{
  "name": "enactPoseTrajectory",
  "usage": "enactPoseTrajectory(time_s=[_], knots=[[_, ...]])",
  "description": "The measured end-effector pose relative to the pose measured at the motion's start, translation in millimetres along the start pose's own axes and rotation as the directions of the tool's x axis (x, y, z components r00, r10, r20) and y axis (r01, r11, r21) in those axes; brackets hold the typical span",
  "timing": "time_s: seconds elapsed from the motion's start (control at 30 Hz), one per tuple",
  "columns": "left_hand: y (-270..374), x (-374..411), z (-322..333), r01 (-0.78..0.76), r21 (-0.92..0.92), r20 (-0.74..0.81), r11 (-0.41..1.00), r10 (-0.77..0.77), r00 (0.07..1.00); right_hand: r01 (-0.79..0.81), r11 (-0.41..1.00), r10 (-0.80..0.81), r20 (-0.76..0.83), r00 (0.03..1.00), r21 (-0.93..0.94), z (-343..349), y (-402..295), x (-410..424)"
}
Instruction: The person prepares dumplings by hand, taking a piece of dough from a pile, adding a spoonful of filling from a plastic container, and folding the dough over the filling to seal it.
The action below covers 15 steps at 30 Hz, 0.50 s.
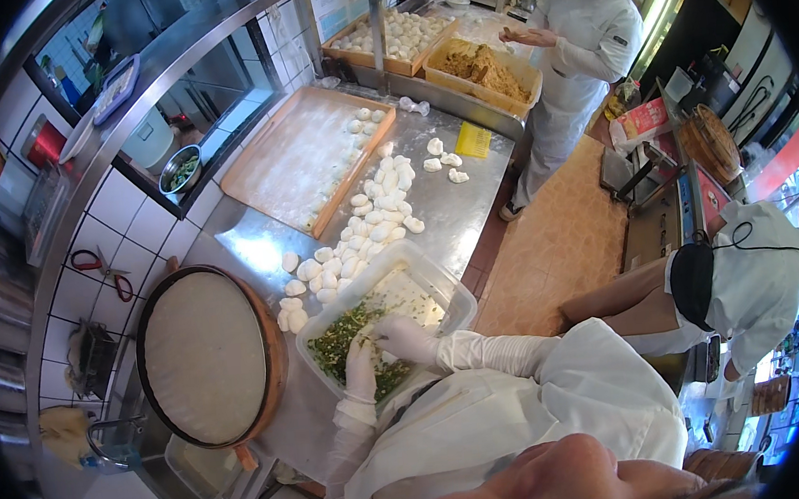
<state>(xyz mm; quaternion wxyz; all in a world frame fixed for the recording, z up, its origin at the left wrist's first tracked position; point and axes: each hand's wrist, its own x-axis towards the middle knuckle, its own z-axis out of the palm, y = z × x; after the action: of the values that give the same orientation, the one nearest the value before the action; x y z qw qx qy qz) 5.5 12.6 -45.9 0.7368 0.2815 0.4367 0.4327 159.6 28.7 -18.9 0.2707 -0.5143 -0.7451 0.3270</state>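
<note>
Both of my hands wear pale gloves and meet over a clear plastic tub [444, 274] of chopped green filling [349, 329]. My left hand [360, 363] points upward with its fingers bent, and my right hand [407, 339] touches it from the right. Something small, perhaps a piece of dough with filling, seems to be between the fingertips, but the fingers largely hide it. Beyond the tub, many white dough pieces [370, 234] lie heaped on the steel counter. A wooden tray [291, 155] dusted with flour holds rows of filled dough balls [364, 126] along its right side.
A large round pan [206, 355] with a pale covering stands at left, beside a sink. Scissors [103, 272] hang on the tiles. Behind are a full dumpling tray [391, 36] and a tub of brown filling [484, 74]. One co-worker [587, 26] stands there; another [744, 276] bends at right.
</note>
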Motion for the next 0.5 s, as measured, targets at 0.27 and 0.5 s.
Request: enactPoseTrajectory(time_s=[0.27,0.5], knots=[[-10.4,8.2,2.6,0.052,0.267,-0.058,0.962,-0.038,0.998,0.038,0.984,-0.022,0.092,0.996,-0.174,5.3,13.1,3.4],[5.5,19.1,2.4,0.052,0.204,0.109,0.978,-0.075,0.991,-0.065,0.938,0.059,0.029,0.998,0.339,-36.0,-19.7,-2.3]])
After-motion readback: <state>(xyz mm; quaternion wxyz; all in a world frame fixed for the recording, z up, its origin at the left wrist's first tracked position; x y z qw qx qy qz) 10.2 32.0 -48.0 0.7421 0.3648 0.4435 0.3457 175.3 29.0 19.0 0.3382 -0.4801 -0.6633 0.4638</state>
